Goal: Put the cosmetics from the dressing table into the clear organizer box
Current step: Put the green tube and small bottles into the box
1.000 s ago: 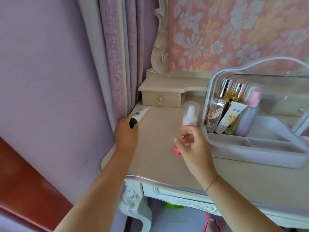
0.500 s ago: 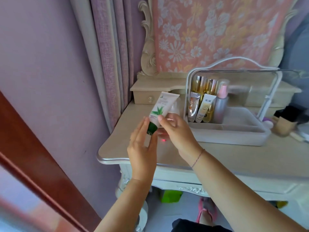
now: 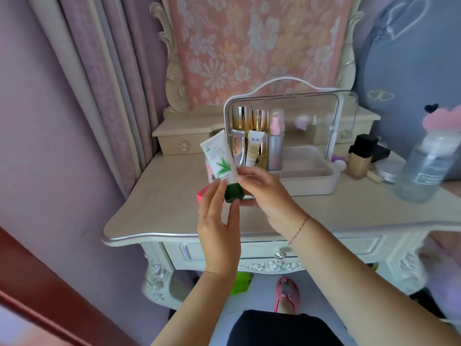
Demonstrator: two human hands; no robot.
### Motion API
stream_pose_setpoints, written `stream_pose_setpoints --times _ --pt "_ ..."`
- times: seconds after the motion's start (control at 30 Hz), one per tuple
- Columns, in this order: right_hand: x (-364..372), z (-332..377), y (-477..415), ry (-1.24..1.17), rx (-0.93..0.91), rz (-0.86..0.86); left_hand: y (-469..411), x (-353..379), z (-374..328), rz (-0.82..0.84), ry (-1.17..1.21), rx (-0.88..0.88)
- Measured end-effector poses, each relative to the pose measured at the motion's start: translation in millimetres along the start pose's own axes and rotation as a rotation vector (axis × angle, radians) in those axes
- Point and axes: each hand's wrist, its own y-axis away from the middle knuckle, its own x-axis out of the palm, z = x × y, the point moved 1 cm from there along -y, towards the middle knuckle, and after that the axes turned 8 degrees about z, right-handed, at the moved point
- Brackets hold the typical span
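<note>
A white aloe tube (image 3: 220, 161) with a dark green cap is held upright above the dressing table's (image 3: 159, 216) left half. My right hand (image 3: 264, 196) pinches it just above the cap. My left hand (image 3: 217, 233) has straight, spread fingers, and its index finger and thumb touch the cap's sides. The clear organizer box (image 3: 306, 188) stands just behind, lid raised. Its left end holds gold bottles (image 3: 249, 118), two small tubes (image 3: 253, 151) and a silver spray bottle (image 3: 275, 148). A pink bottle (image 3: 209, 171) shows behind the aloe tube; whether a hand holds it is hidden.
On the table to the right of the box stand a foundation bottle with a black cap (image 3: 359, 158), a round compact (image 3: 386, 169) and a large clear bottle (image 3: 421, 171). A small drawer unit (image 3: 184, 146) sits at the back left, with a curtain beside it.
My left hand lifted the aloe tube from the table's back left edge and brought it to the middle. My right hand took hold of it. The view pulled back from the table.
</note>
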Motion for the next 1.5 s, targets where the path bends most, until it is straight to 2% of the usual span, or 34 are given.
stream_pose_setpoints --times 0.23,0.5,0.7,0.8,0.97,1.17,1.5 --pt "-3.1 -13.0 4.8 -0.047 -0.009 0.139 4.3 -1.8 3.3 0.040 -0.069 0.082" --pt "-60.4 -8.7 16.7 0.028 -0.031 0.128 10.8 24.5 -0.3 0.223 -0.084 0.207" --pt "-113.1 12.8 -3.7 0.235 -0.111 -0.261 -24.7 71.9 10.5 0.351 -0.299 0.266" --pt "-125.7 18.0 -24.5 0.397 -0.105 -0.392 -41.1 89.4 15.6 0.422 -0.401 0.232" --pt "-137.2 9.2 -68.5 0.684 -0.117 -0.596 -54.8 99.1 25.6 0.468 -0.434 0.240" --pt "-153.7 -8.6 -113.0 0.964 0.180 -0.501 -58.3 97.5 29.0 0.460 -0.401 0.246" --pt "-177.7 -32.2 -156.8 1.084 0.248 -0.466 -58.7 95.9 27.8 0.482 -0.394 0.224"
